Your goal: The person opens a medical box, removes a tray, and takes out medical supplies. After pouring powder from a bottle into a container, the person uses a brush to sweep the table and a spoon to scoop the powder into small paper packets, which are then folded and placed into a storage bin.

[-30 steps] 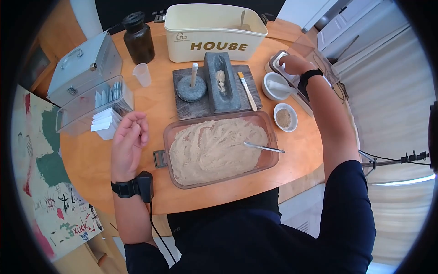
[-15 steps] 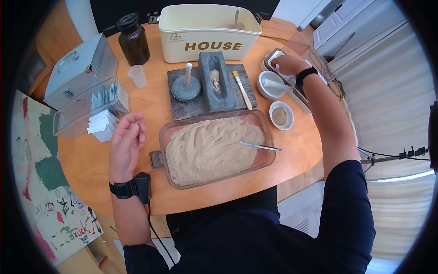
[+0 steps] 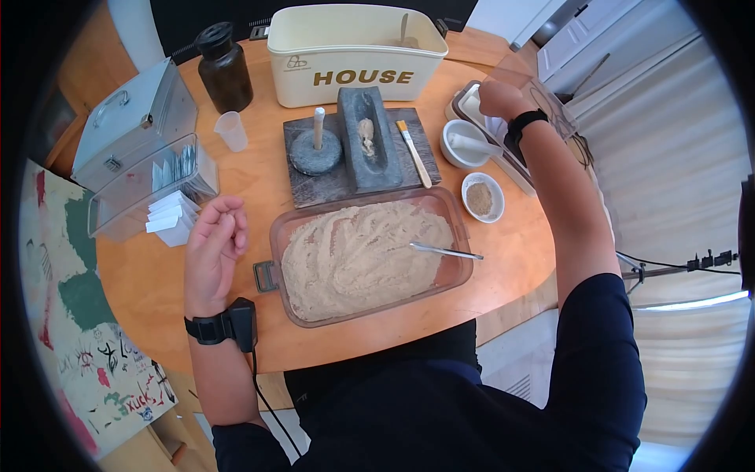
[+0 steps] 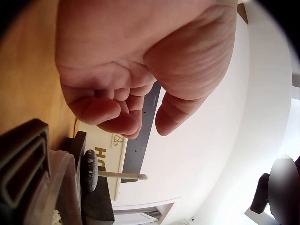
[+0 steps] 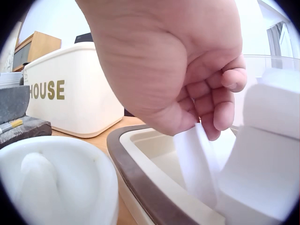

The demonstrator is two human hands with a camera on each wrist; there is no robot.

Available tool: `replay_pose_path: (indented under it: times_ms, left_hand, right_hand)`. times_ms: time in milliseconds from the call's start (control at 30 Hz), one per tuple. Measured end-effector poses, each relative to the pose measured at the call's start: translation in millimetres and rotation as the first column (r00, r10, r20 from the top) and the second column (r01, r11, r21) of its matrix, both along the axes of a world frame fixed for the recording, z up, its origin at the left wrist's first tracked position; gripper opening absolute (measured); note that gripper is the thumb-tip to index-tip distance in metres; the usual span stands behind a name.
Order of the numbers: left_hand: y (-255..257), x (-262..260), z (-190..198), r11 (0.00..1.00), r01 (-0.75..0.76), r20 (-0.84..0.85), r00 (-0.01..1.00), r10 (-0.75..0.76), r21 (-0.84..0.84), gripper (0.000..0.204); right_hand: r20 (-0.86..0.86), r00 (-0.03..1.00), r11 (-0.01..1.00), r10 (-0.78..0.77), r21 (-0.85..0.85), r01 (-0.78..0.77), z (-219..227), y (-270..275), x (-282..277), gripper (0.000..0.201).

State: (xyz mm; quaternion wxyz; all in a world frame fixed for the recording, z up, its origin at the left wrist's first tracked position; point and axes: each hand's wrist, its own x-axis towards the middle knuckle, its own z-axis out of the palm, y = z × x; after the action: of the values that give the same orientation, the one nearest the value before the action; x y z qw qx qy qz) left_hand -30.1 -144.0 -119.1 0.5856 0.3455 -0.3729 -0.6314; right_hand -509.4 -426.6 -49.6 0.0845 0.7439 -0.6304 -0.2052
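Note:
At the right of the table my right hand (image 3: 503,100) is over a long cream box with a brown rim (image 5: 154,185). Thumb and fingers pinch the upper end of a folded white paper (image 5: 197,159). More white folded paper (image 5: 262,168) stands beside it in the box. My left hand (image 3: 214,245) hovers near the table's left side with fingers loosely curled, holding nothing. Nearest to it are a stack of white folded papers (image 3: 171,219) and a clear plastic bin (image 3: 106,214) of packets. The left wrist view shows the palm and bent fingers (image 4: 119,123).
A tray (image 3: 277,271) of pale powder (image 3: 354,259) with a metal spatula (image 3: 444,250) lies in front. Behind are a stone grinding trough (image 3: 379,169), stone wheel (image 3: 314,153), brush (image 3: 414,153) and HOUSE bin (image 3: 299,90). A mortar (image 3: 450,153) and powder dish (image 3: 497,206) stand right.
My right hand dipped into the long box and has now risen a little, with white paper showing below it. My left hand keeps its pose; the head view has shifted slightly.

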Motion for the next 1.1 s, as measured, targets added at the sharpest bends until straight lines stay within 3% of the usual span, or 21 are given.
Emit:
replay_pose_path:
  times_ms: [267, 333, 367, 433, 600, 667, 700, 767, 867, 900, 933, 1000, 1033, 1100]
  left_hand:
    - [0, 0, -3, 1.000, 0.005, 0.005, 1.000, -0.005, -0.008, 0.025]
    - [1, 3, -4, 1.000, -0.014, -0.001, 1.000, 0.014, 0.009, 0.025]
    - [0, 4, -5, 1.000, 0.011, -0.007, 1.000, -0.011, 0.005, 0.025]
    - [0, 5, -6, 0.999, -0.038, -0.002, 0.999, 0.038, 0.023, 0.024]
    - [-1, 3, -6, 1.000, -0.025, -0.025, 0.999, 0.026, 0.018, 0.023]
    - [0, 3, -5, 1.000, -0.020, -0.031, 0.999, 0.020, 0.020, 0.022]
    - [0, 2, -6, 1.000, -0.014, -0.027, 1.000, 0.014, 0.024, 0.022]
    - [-1, 2, -6, 1.000, -0.008, -0.022, 1.000, 0.008, 0.018, 0.022]
    - [-1, 2, -8, 1.000, 0.021, -0.024, 0.999, -0.021, 0.011, 0.022]
    - [-2, 2, -9, 1.000, 0.016, -0.020, 1.000, -0.016, 0.012, 0.022]
    - [-1, 2, -8, 1.000, 0.011, -0.015, 1.000, -0.010, 0.015, 0.022]
    - [-1, 1, -8, 1.000, 0.008, -0.013, 1.000, -0.008, 0.015, 0.022]
    - [-1, 1, -7, 1.000, 0.004, -0.014, 1.000, -0.004, 0.016, 0.022]
    - [-1, 1, -7, 1.000, 0.008, -0.016, 1.000, -0.008, 0.019, 0.022]
  right_hand:
    - [0.105, 0.973, 0.977, -0.204, -0.043, 0.209, 45, 8, -1, 0.032]
    - [0.147, 0.988, 0.977, -0.038, -0.203, 0.067, 49, -8, -30, 0.030]
    - [0.141, 0.988, 0.974, -0.061, -0.206, 0.090, 56, -3, -43, 0.030]
    - [0.322, 0.946, 0.955, 0.026, -0.287, 0.072, 87, 29, -44, 0.029]
    - [0.343, 0.939, 0.931, 0.026, -0.350, 0.102, 115, 79, -89, 0.028]
    - [0.584, 0.808, 0.937, -0.084, -0.229, 0.263, 105, 89, -118, 0.025]
    - [0.585, 0.807, 0.935, -0.083, -0.234, 0.266, 98, 93, -130, 0.025]
    - [0.781, 0.534, 0.894, -0.325, 0.069, 0.443, 81, 95, -150, 0.022]
    - [0.739, 0.585, 0.897, -0.334, 0.058, 0.438, 51, 101, -163, 0.021]
    - [0.665, 0.664, 0.894, -0.342, 0.013, 0.447, 47, 105, -159, 0.023]
    - [0.667, 0.661, 0.893, -0.343, 0.014, 0.449, 45, 107, -157, 0.023]
    - [0.711, 0.536, 0.825, -0.456, 0.112, 0.553, 44, 111, -149, 0.039]
    - [0.712, 0.533, 0.825, -0.457, 0.114, 0.554, 44, 115, -143, 0.039]
    - [0.638, 0.636, 0.856, -0.434, 0.071, 0.513, 45, 122, -136, 0.058]
